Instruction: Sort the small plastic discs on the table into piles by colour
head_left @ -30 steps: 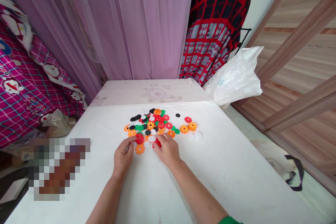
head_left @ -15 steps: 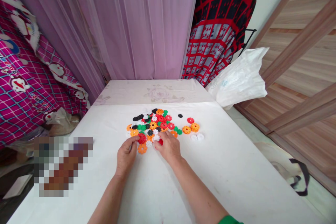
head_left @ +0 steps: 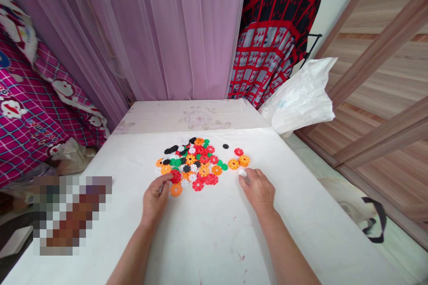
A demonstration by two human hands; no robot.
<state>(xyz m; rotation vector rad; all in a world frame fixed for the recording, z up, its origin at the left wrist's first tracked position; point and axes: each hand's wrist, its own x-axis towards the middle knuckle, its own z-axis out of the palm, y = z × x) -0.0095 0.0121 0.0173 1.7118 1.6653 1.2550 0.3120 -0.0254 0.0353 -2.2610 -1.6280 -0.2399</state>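
Observation:
A pile of toothed plastic discs in orange, red, green, black and white lies on the white-covered table (head_left: 200, 240). At the pile's near left edge my left hand (head_left: 156, 196) is closed, thumb and fingertips at the rim of a red disc (head_left: 175, 177). An orange disc (head_left: 176, 189) lies just below it. My right hand (head_left: 259, 189) is to the right of the pile, its fingers closed at a white disc (head_left: 242, 172) and partly hiding what is under them. Just beyond it lie orange discs (head_left: 233, 164) and a red disc (head_left: 238, 152).
One black disc (head_left: 225, 146) lies apart behind the orange ones. A white plastic bag (head_left: 301, 100) stands by the table's far right corner. Purple curtains (head_left: 174, 31) hang behind the table; a blurred-out patch (head_left: 72, 216) covers the left edge.
My right hand has moved from the pile's near edge rightward to the white discs, uncovering red discs. My left hand stays at the red disc. The view has shifted slightly.

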